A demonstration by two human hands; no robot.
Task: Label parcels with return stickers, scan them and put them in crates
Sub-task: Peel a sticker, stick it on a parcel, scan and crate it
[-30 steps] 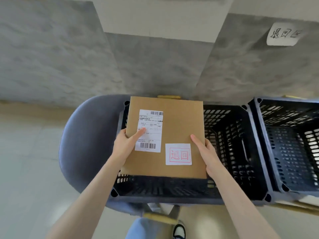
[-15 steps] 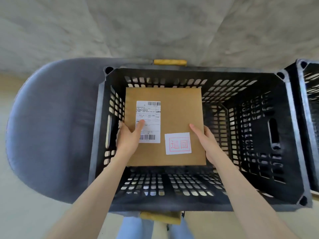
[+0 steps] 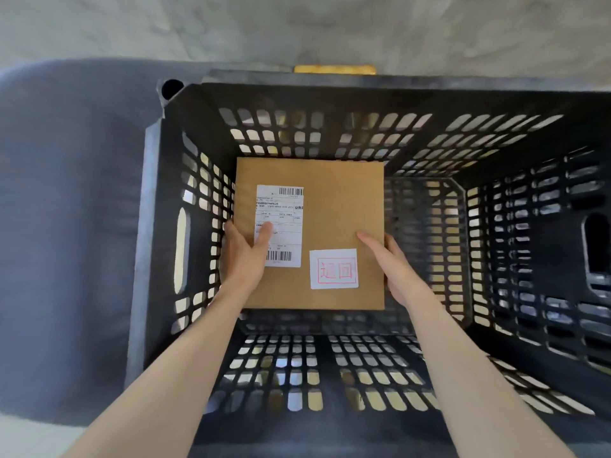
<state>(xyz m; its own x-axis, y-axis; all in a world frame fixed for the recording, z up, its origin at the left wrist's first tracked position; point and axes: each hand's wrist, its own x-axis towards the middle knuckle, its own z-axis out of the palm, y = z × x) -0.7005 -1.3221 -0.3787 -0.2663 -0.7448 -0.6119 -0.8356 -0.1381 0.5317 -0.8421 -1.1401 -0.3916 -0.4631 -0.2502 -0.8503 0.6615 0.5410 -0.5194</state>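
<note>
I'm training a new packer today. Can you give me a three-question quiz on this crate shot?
1. True or false: the cardboard parcel is held inside the black crate.
2. Which sticker lies nearer the right hand? A) shipping label B) red-stamped return sticker
3. Where does the left hand put its thumb?

Key: 1. True. 2. B. 3. On the shipping label, on the parcel's top face.
</note>
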